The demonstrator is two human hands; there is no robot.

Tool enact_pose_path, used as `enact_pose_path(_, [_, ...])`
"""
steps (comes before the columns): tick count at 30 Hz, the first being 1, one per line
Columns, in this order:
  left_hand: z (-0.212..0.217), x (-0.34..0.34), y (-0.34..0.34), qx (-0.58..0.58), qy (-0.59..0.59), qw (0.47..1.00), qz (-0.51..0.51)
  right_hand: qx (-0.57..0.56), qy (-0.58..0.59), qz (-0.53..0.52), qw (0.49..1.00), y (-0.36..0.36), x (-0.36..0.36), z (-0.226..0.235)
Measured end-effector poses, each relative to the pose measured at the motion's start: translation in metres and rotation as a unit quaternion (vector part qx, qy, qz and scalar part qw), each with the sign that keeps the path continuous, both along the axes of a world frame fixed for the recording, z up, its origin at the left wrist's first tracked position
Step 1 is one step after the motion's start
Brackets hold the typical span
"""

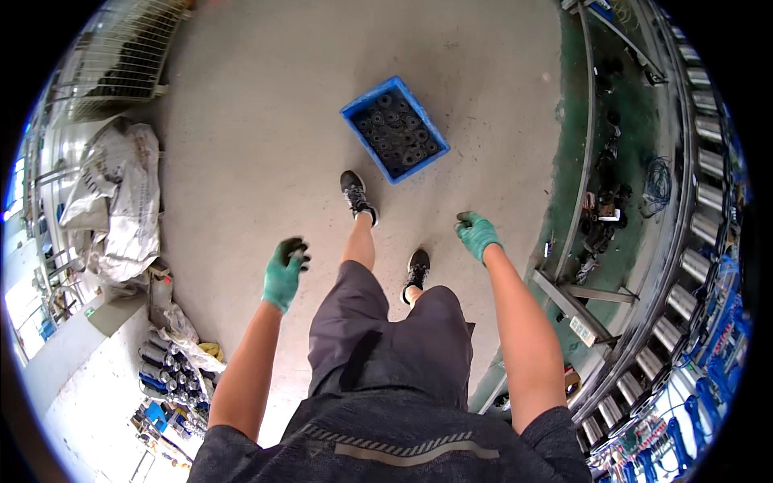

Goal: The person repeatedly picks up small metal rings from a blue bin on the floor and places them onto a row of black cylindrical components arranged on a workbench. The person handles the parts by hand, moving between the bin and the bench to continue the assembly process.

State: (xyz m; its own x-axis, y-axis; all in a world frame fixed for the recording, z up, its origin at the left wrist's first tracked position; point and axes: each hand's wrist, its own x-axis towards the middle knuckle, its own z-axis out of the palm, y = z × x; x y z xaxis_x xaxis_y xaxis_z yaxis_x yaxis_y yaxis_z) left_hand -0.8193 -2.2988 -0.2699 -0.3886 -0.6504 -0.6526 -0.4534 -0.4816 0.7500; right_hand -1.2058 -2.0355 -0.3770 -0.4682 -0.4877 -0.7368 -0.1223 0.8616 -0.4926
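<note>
2 gloved hands, finger detail poor: left hand (283, 274) fingertips dark, hard to separate; right hand (477, 233) fingers partly hidden behind its back. Lower layers of dark round parts (392, 129) covered by upper ones. Blue bin (420, 166) rectangular, skewed on floor (241, 121) ahead of left shoe (352, 188); many parts show center holes. Both hands released, fingers loosely curled, apart from bin.

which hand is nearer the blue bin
Right: the right hand is short of the blue bin, to its right; the left hand is farther back, to its left.
</note>
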Motion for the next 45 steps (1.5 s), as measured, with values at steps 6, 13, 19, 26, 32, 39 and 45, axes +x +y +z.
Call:
enact_pose_path(6, [-0.119,-0.171,-0.05,0.151,0.075,0.985,0.038,0.033,0.026,0.029,0.999,-0.135,-0.03,-0.086])
enact_pose_path(13, [-0.259,-0.222,-0.036,0.23,0.037,0.972,0.027,0.113,0.121,0.179,0.97,-0.231,-0.084,-0.329])
enact_pose_path(19, [-0.322,-0.23,-0.025,0.243,-0.013,0.97,-0.018,0.244,0.141,0.24,0.929,-0.257,-0.078,-0.458])
enact_pose_path(26, [-0.334,-0.264,-0.039,0.273,0.027,0.962,0.001,0.224,0.042,0.293,0.928,-0.272,-0.078,-0.454])
enact_pose_path(32, [-0.343,-0.271,-0.046,0.282,0.025,0.959,0.011,0.049,0.014,0.412,0.91,-0.305,-0.032,-0.46])
enact_pose_path(39, [-0.347,-0.269,-0.058,0.298,0.017,0.953,0.04,0.083,0.09,0.289,0.949,-0.312,-0.01,-0.486])
enact_pose_path(45, [-0.347,-0.269,-0.061,0.289,0.019,0.956,0.045,0.021,0.161,0.4,0.902,-0.297,-0.01,-0.498])
